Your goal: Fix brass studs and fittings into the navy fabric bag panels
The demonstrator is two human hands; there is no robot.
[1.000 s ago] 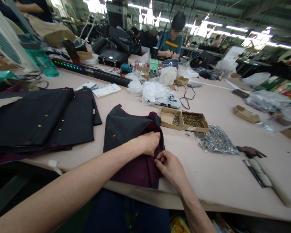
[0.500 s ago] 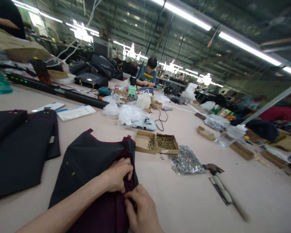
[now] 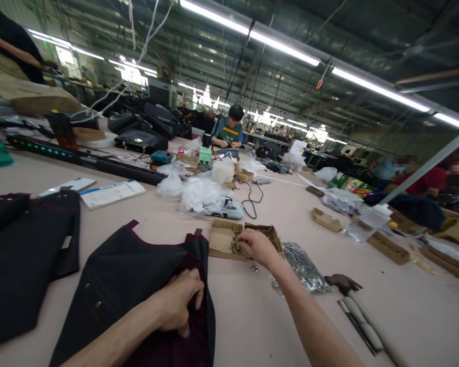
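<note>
My left hand (image 3: 178,303) is closed on the dark bag piece (image 3: 126,265), its fingers curled inside the opening where maroon lining (image 3: 199,326) shows. Two small gold-coloured metal fittings sit on the bag's outer side. My right hand (image 3: 258,247) reaches over an open cardboard box (image 3: 222,237) of small brass-coloured metal pieces. Its fingertips are pinched together at the pieces; whatever is between them is too small to make out. Part of the box's right half is hidden behind this hand. Right of it lies a clear plastic bag of silvery metal parts (image 3: 304,267).
A hammer (image 3: 344,283) and thin metal tools (image 3: 357,326) lie at the right. Another dark bag piece (image 3: 23,260) and a notepad (image 3: 115,193) are at the left. Plastic wrapping (image 3: 202,193) lies behind the box. A co-worker (image 3: 229,127) sits across the table.
My right hand has left the bag's opening and moved forward and right to the box of metal pieces. My left hand stays at the opening. The view has shifted slightly.
</note>
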